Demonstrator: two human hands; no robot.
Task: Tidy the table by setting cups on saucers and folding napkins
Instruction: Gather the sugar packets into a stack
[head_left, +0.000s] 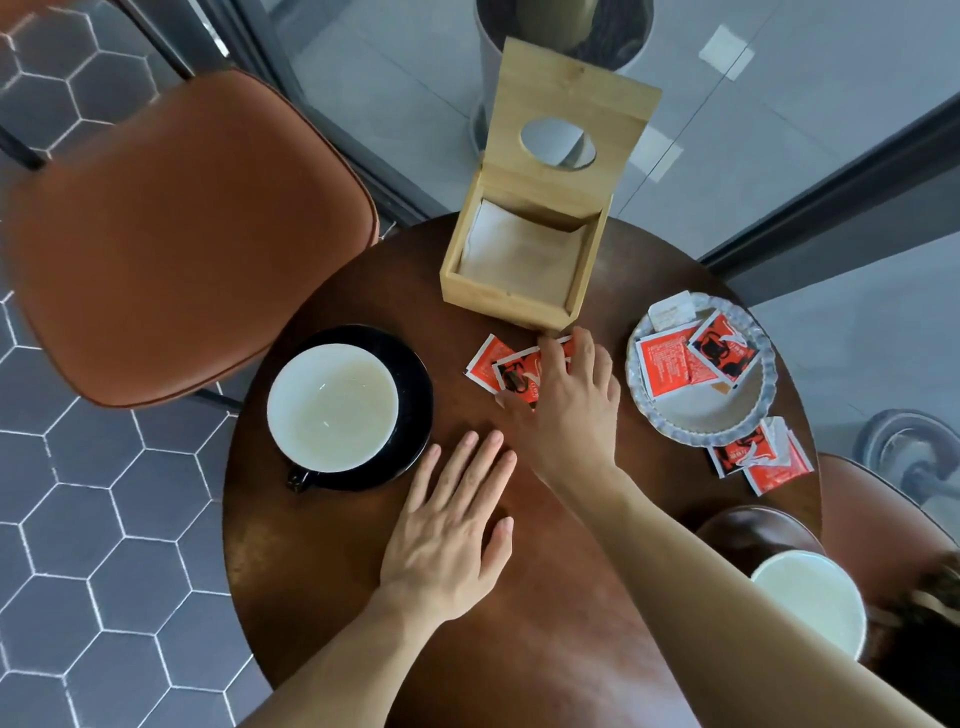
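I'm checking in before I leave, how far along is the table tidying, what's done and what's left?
Done: the left cup sits on its black saucer, and napkins lie in the open wooden box.

In hand: the right hand is on loose red packets; whether its grip has closed is unclear. The left hand lies flat on the table.

Left: more packets beside the scalloped dish. The near cup is partly hidden.

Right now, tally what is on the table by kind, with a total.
Cups: 2
Saucers: 2
Wooden napkin box, lid open: 1
Scalloped dish: 1
Red packets: at least 6; about 2 under the right hand, 2 in the dish, 2 beside it; overlaps hide any more
Total: at least 12
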